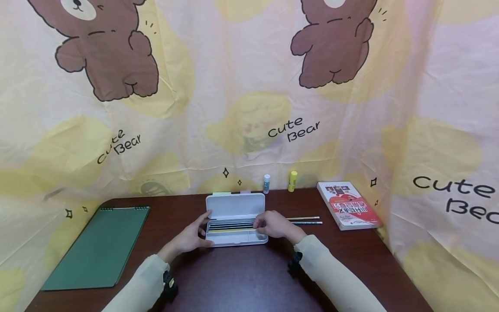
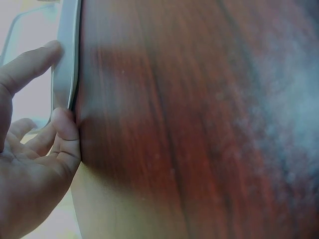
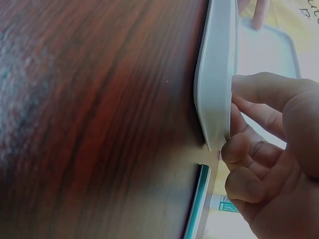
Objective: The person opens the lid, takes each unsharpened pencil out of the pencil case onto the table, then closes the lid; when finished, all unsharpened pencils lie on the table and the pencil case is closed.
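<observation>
Pencils (image 1: 231,226) side by side in a white case (image 1: 228,238) (lid (image 1: 235,205) up)

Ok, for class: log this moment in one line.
left hand: holds left end of open pencil case; right hand: over pencils inside, grip unclear; loose pencils: two, on table

Right hand (image 1: 271,224) seemingly hides ends of pencils (image 1: 231,225).
</observation>
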Action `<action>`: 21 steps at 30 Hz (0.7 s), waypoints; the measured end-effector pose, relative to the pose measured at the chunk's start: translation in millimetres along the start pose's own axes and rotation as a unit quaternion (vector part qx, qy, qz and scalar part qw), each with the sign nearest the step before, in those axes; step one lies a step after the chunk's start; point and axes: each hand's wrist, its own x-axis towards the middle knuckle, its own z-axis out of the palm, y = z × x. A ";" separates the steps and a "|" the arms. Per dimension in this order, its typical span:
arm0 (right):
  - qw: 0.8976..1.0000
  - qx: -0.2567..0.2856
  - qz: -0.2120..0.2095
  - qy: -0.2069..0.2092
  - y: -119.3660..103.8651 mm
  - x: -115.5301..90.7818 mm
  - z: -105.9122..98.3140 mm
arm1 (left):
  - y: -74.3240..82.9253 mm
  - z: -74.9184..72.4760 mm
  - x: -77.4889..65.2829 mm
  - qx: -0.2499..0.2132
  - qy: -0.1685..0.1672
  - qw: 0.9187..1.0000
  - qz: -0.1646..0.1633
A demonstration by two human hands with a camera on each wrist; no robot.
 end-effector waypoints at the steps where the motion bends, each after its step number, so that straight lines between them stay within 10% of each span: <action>1: 1.000 0.001 0.001 -0.001 -0.5 0.1 -0.1 | 0.0 -0.1 0.1 -0.001 0.000 1.000 0.000; 21: 1.000 0.013 0.015 0.017 -2.4 0.4 -1.4 | -1.7 0.2 0.9 -0.009 -0.002 1.000 0.002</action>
